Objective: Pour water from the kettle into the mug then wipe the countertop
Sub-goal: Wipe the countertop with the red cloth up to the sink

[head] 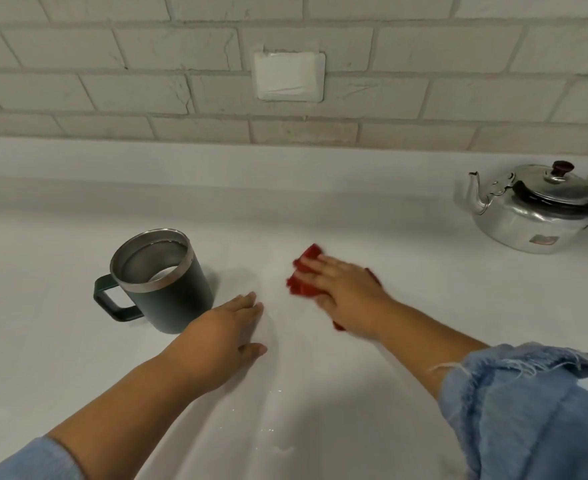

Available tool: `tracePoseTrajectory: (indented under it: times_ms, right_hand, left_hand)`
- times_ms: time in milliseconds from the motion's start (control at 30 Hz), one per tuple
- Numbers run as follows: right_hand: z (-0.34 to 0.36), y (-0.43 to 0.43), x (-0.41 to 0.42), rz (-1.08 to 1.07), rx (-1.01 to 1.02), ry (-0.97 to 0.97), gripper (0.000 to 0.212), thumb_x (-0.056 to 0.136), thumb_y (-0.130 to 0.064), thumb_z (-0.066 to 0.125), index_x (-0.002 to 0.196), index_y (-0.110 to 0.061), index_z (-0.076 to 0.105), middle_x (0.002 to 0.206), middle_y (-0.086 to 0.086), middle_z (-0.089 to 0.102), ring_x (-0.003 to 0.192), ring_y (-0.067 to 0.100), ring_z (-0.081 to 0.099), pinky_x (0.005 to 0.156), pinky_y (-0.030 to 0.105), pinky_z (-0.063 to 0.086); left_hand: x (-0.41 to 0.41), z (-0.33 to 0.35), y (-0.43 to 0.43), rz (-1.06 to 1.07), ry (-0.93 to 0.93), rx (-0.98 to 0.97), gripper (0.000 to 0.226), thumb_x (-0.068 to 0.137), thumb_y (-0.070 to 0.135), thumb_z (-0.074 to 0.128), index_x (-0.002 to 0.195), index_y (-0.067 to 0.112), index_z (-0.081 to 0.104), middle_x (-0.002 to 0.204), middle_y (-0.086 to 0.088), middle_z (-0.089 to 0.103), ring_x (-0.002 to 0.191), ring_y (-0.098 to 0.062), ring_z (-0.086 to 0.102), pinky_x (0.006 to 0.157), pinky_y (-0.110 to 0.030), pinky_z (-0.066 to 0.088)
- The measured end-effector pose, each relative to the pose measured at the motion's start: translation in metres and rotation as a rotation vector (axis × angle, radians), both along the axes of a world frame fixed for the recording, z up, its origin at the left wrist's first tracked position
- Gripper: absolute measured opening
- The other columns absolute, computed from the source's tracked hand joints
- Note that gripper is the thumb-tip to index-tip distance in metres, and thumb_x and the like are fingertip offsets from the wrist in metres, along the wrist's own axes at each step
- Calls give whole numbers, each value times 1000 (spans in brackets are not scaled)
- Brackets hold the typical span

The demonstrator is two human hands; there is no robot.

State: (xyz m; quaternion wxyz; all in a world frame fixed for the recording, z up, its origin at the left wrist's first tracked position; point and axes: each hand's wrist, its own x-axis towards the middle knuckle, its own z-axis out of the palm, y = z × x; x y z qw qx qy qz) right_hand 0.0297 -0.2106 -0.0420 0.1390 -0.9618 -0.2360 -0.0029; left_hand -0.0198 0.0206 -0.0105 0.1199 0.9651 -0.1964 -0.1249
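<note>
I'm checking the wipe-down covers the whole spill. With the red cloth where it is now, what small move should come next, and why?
Probably draw the right hand and the red cloth it presses flat back toward the near edge of the countertop. Small water droplets glisten there, nearer than the cloth. The mug and kettle stand clear of that path.

A white countertop (320,209) runs along a brick wall. On it stand a dark green mug (162,282) with a steel rim, handle to the left, and a metal kettle (535,213) at far right. A red cloth (303,275) lies flat between them; water droplets (278,441) sit near the front
</note>
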Motion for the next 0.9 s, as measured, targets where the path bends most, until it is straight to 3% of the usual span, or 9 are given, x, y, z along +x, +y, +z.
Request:
tracePoseTrajectory:
  times_ms: [67,167,300,433,500,567,633,800,900]
  right_hand:
    - [3,9,-13,106,192,126,49,91,-10,47,132,-36,50,145,-17,41,134,5,33,112,22,23]
    - [25,-1,-8,19,625,340,51,86,6,47,118,-30,65,122,-17,57,108,-9,53,89,1,35]
    - [46,-59,47,-370,866,158,42,93,-1,45,123,-26,58,108,-9,65,70,-2,63,55,11,52]
    - [29,-125,95,-802,544,155,43,97,-18,40,139,-24,42,142,-3,48,89,23,61,90,44,53]
    - [14,-128,102,-836,191,245,50,97,-28,37,146,-28,27,154,-4,28,119,30,48,99,51,45]
    - [7,-112,106,-768,-83,212,57,97,-42,29,149,-27,13,159,-3,11,141,30,20,111,52,26]
    - [7,-87,111,-642,-150,188,59,96,-44,28,149,-29,9,160,-4,6,145,27,9,114,51,19]
    - [8,-10,99,-229,-191,77,56,96,-37,35,148,-35,16,160,-7,8,146,20,9,113,47,25]
    - [4,23,67,28,-109,23,49,97,-34,35,145,-40,26,158,-14,15,145,13,14,113,41,24]
  left_hand:
    - [-1,1,1,-1,2,-3,69,89,44,53,147,25,20,158,11,9,144,-7,11,114,-22,14]
    - [-1,0,2,1,-2,-20,69,88,43,54,147,25,21,158,10,10,144,-7,12,114,-21,14]
    - [-2,-2,1,17,5,-36,69,89,42,54,147,25,20,158,11,8,144,-7,10,114,-22,15]
    - [-1,-2,1,9,9,-36,69,89,42,53,147,25,19,158,10,7,144,-6,8,115,-22,14]
    - [1,-2,1,6,16,-35,70,89,41,54,147,25,19,158,10,6,144,-7,7,115,-22,13]
    - [2,-2,1,7,21,-33,70,89,41,54,147,26,17,158,11,5,144,-6,7,115,-22,13]
    - [2,-3,2,5,12,-31,70,89,42,53,147,26,17,158,11,5,144,-6,6,114,-22,12]
    - [1,-1,6,-3,-15,-83,66,89,39,55,146,27,25,157,12,12,143,-4,11,113,-19,13]
    - [-7,3,14,-8,-70,-169,51,90,32,55,139,26,41,151,10,33,137,-4,29,107,-9,17]
